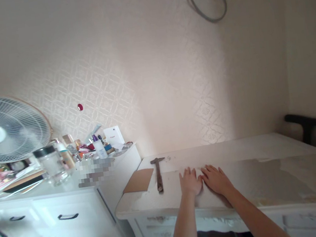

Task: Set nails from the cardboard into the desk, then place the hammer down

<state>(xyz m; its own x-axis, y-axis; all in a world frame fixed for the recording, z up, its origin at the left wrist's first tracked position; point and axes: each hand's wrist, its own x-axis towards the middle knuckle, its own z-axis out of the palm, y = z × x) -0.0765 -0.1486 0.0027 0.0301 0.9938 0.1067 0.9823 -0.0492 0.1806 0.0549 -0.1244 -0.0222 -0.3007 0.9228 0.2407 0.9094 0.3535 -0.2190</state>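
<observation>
My left hand (190, 181) and my right hand (215, 178) lie flat side by side on the worn white table (270, 185), palms down, fingers stretched out and nothing in them. Their thumbs nearly touch. To the left of my left hand lies an old hammer (158, 173) with a rusty head pointing away from me, about a hand's width off. A brown cardboard piece (139, 180) lies further left at the table's corner.
A white drawer cabinet (69, 218) stands at the left, crowded with a glass jar (51, 165), bottles, a small white box (113, 135) and a fan (4, 129). A dark chair arm (305, 121) shows at the far right. A grey cable loop (207, 1) hangs on the wall.
</observation>
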